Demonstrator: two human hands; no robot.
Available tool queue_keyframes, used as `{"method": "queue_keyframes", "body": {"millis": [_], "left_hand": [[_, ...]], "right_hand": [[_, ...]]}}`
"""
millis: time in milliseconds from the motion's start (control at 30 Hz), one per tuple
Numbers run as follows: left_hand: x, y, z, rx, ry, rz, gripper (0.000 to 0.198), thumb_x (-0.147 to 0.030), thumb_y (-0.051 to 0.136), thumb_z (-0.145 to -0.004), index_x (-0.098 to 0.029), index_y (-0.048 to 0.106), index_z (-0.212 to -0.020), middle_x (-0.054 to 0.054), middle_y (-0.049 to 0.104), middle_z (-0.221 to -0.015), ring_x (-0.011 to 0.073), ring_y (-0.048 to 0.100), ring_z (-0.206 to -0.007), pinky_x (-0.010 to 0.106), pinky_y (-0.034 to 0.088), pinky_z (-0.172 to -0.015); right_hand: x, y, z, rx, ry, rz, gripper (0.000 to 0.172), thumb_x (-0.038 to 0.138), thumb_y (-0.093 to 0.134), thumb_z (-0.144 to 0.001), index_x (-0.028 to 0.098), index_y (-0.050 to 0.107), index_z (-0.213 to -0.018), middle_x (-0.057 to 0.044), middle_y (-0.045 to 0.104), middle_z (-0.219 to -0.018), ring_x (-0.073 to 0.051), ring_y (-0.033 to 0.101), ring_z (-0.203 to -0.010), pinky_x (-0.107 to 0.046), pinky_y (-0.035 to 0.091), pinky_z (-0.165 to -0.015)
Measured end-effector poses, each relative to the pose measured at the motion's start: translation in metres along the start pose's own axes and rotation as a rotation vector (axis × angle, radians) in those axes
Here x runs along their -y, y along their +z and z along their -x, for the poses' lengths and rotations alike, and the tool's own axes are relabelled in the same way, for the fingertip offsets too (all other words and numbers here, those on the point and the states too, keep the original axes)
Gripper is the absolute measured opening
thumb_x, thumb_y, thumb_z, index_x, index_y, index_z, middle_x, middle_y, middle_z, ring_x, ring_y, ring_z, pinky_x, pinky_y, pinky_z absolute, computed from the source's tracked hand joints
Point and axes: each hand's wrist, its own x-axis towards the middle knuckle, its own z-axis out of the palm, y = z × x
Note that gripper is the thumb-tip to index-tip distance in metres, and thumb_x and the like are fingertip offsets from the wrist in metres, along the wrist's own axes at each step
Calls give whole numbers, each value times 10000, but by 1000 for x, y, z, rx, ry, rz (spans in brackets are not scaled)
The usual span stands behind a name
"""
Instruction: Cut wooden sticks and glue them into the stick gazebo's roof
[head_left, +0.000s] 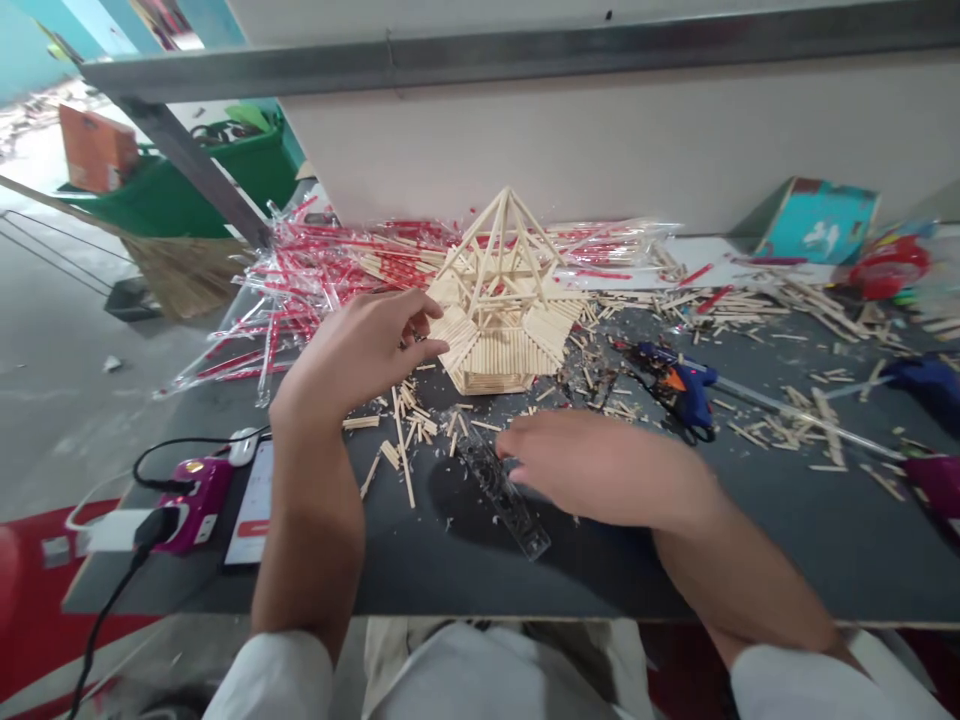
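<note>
Stick model (504, 352) sits upright on the dark table (750, 565): pale wood, sloping panelled roof, open pointed frame on top. Left hand (367, 345) at its left edge, thumb and fingers spread; can't tell contact. Right hand (592, 465) beside clear strip (514, 505), fingers bent, can't tell if pinching. Phone (251, 510) text too small to read.

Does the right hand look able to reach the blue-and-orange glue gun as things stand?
Probably yes: the right hand is close to the glue gun, nothing tall stands between them, and it looks uncovered.
</note>
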Motion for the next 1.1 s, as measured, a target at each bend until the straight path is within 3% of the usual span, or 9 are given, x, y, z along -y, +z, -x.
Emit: {"method": "queue_keyframes", "body": {"millis": [100, 333, 567, 733, 833, 933, 1100], "left_hand": [[0, 1, -1, 59, -20, -7, 331, -439, 657, -936, -228, 702, -1186, 60, 775, -1001, 232, 707, -879, 331, 473, -729], [8, 2, -1, 101, -16, -8, 303, -462, 651, -921, -248, 708, -1129, 42, 776, -954, 222, 707, -828, 318, 454, -699], [10, 2, 0, 100, -23, -7, 320, -456, 634, -924, -241, 706, -1149, 44, 769, -957, 226, 695, -839, 321, 452, -722], [11, 0, 2, 103, -47, 4, 281, -423, 611, -929, -251, 723, -1122, 27, 769, -920, 225, 696, -835, 317, 452, -728], [14, 0, 3, 95, -56, -2, 260, -413, 589, -938, -243, 738, -1067, 33, 765, -892, 236, 698, -854, 323, 465, -741], [15, -1, 4, 77, -70, -2, 264, -416, 593, -928, -228, 745, -1035, 49, 759, -879, 246, 694, -851, 338, 484, -750], [12, -4, 6, 88, -68, 10, 302, -423, 589, -933, -202, 750, -1060, 58, 748, -881, 232, 685, -836, 352, 501, -782]], "right_hand": [[14, 14, -25, 128, 129, 75, 180, 223, 573, -1006, 127, 693, -1101, -142, 745, -1045, -300, 749, -934, -363, 523, -743], [6, 29, -57, 107, 359, 88, 379, -34, 381, -931, 61, 654, -1177, -210, 748, -1093, -292, 757, -1011, -342, 540, -779], [-8, 45, -75, 123, 343, 103, 351, -17, 417, -904, 74, 713, -1070, -207, 767, -1047, -314, 753, -1004, -370, 546, -776], [-11, 48, -72, 95, 316, 127, 245, 85, 484, -950, 114, 710, -1041, -197, 762, -1037, -303, 742, -967, -353, 516, -752], [1, 48, -69, 10, 250, 117, 199, 186, 499, -1003, 122, 672, -1079, -164, 742, -1025, -281, 725, -892, -340, 474, -687], [25, 51, -66, -72, 48, 60, 192, 197, 491, -1029, 162, 635, -1150, -107, 702, -1049, -199, 673, -781, -300, 394, -616], [54, 47, -43, 72, -260, 5, 220, 97, 513, -993, 159, 653, -1151, -102, 671, -1119, -187, 660, -841, -298, 387, -622]]}}
